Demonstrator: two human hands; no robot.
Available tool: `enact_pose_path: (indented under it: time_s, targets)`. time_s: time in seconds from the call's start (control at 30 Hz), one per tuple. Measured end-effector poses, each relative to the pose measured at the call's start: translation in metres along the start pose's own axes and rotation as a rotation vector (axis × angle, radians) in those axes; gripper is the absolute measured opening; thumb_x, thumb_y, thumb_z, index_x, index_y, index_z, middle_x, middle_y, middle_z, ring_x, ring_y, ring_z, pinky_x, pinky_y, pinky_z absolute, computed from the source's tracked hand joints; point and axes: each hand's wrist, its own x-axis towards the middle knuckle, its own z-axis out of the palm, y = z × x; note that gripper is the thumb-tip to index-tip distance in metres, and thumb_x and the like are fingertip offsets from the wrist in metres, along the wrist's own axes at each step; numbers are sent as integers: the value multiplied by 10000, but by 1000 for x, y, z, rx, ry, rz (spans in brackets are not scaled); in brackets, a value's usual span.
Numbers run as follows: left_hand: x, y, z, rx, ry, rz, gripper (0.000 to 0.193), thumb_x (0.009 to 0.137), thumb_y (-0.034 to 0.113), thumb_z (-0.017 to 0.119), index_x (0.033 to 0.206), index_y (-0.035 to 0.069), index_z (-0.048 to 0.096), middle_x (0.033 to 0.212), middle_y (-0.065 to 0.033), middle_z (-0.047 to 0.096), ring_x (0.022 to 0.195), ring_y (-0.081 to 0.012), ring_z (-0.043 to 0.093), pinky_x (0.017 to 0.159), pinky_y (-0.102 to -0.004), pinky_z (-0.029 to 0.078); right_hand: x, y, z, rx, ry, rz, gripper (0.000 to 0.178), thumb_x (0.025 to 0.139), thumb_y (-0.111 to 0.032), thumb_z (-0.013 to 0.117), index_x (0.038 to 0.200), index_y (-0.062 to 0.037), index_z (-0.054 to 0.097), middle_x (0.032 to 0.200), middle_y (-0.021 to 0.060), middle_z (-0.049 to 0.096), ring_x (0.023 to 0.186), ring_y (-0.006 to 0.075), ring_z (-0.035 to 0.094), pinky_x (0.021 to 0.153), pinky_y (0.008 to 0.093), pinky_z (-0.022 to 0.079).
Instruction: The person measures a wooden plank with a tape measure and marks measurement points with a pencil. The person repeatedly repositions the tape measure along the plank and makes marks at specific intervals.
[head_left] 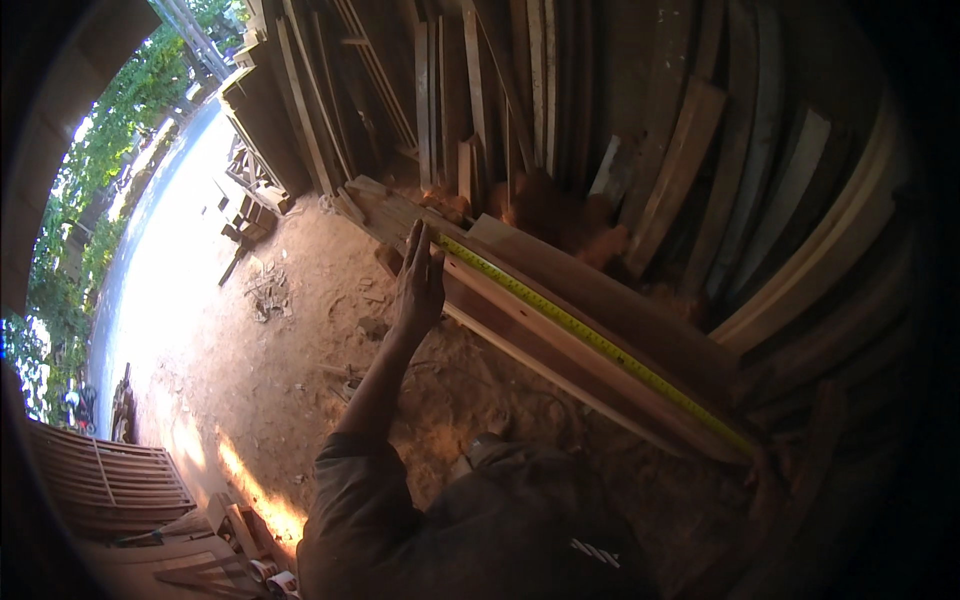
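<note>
One dark shirt [510, 530]; left hand [422, 285] at one yellow tape [575, 327].

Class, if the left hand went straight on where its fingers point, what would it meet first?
The left hand would probably meet the low-lying boards just beyond it first, though depth is unclear.

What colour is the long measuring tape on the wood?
The measuring tape is yellow with dark marks; see it best in the head view.

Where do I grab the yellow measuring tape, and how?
Probably pinch the yellow measuring tape by its thin edges at the end near the left hand, coming from the left: it stretches long and flat along the wood.
</note>
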Motion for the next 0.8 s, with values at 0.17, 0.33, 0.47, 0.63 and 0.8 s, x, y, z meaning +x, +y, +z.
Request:
enact_pose_path:
  time_s: [0.17,0.33,0.47,0.63,0.8]
  targets:
    - [-3,3,0,-52,-5,-3,521,1127,171,483,1611,-1,391,1689,-244,351,1566,-407,337,1246,-473,355,3,-9,-2,-68,10,68,224,1016,-267,698,912,-88,614,694,-22,545,609,101,518,602,270,426]
    - [0,3,-4,4,-32,6,526,1134,172,465,1640,65,367,1722,-169,321,1555,-376,371,1191,-463,441,4,-13,-2,4,-20,107,214,1005,-231,714,888,-106,586,694,-32,528,608,95,506,598,268,411]
    - [-5,26,-6,163,39,-14,546,1107,188,548,1627,90,410,1701,-147,380,1528,-364,430,1146,-479,480,3,-8,0,43,13,131,187,989,-195,730,901,-123,582,692,-40,511,612,84,493,603,253,395]
    - [-32,97,-1,57,-1,349,447,937,156,789,1366,95,680,1456,-134,658,1406,-320,577,1120,-487,440,1,-15,1,2,-3,132,165,997,-224,702,926,-120,595,725,-31,507,681,97,506,678,271,407]
    - [-54,151,16,-117,-127,549,348,862,186,870,1188,116,769,1254,-69,736,1251,-275,670,1081,-470,481,-5,-25,2,-91,-23,123,177,998,-264,681,966,-99,628,765,-20,495,758,120,514,787,284,421]
